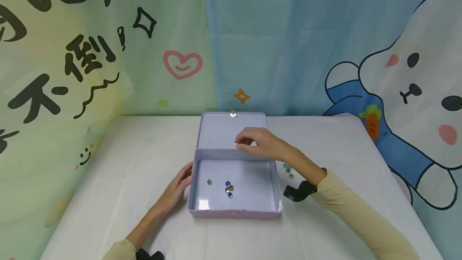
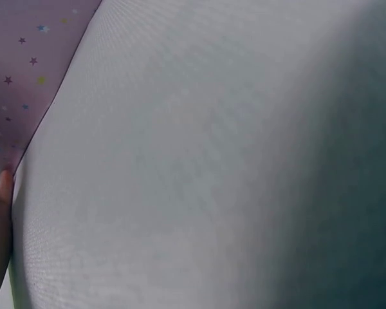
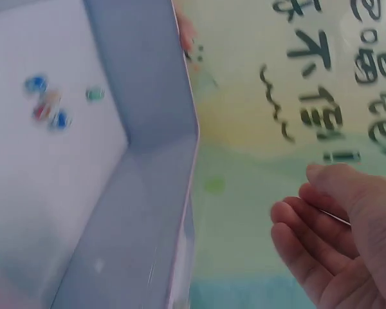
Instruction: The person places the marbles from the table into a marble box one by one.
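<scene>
An open pale lilac metal box (image 1: 234,214) sits on the white-covered table, its hinged lid (image 1: 216,131) folded out behind it. Inside lie a green glass marble (image 1: 209,181) and, to its right, a small cluster of blue, amber and clear marbles (image 1: 230,195). My left hand (image 1: 177,187) rests against the outside of the box's left wall; in the left wrist view its fingers touch the star-printed side (image 2: 32,71). Above the back rim and the lid hovers my right hand (image 1: 261,141). Its fingers are loosely bent, thumb apart, and the right wrist view shows nothing between them.
Several green and blue marbles (image 1: 288,170) lie on the table just right of the box, close to the right forearm. A white cloth (image 1: 155,143) covers the table. Behind it hangs a printed curtain (image 1: 249,43). Each wrist bears a black camera (image 1: 299,191).
</scene>
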Motion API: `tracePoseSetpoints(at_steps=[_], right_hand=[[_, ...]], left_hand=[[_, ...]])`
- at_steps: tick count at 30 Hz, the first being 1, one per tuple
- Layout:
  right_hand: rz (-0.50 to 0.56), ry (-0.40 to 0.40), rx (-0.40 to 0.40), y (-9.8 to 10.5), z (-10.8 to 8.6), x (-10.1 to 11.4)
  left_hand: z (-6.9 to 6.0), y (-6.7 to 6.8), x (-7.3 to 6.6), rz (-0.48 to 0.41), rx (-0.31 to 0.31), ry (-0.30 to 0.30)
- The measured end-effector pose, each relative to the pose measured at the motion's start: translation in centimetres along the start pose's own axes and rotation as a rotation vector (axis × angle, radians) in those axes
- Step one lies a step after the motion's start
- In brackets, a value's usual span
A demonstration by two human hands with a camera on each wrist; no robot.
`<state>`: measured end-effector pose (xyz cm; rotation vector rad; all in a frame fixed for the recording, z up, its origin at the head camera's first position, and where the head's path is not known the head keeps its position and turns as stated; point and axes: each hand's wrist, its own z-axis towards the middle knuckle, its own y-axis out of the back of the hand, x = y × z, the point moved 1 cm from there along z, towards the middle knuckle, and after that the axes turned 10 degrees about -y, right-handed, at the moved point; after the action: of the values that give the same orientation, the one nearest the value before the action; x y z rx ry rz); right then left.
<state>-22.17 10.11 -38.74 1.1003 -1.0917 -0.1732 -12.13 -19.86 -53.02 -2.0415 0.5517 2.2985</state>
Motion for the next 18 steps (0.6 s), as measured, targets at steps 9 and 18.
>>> tracePoseSetpoints(at_steps=[9, 18], right_hand=[[-0.025, -0.229, -0.23, 2.5, -6.7, -8.1], [-0.021, -0.337, -0.352, -0.7, -11.6, -16.5]], left_hand=[[0.2, 0.0, 0.1, -0.016, 0.022, -0.04], [0.1, 0.0, 0.1, 0.0, 0.008, -0.019]])
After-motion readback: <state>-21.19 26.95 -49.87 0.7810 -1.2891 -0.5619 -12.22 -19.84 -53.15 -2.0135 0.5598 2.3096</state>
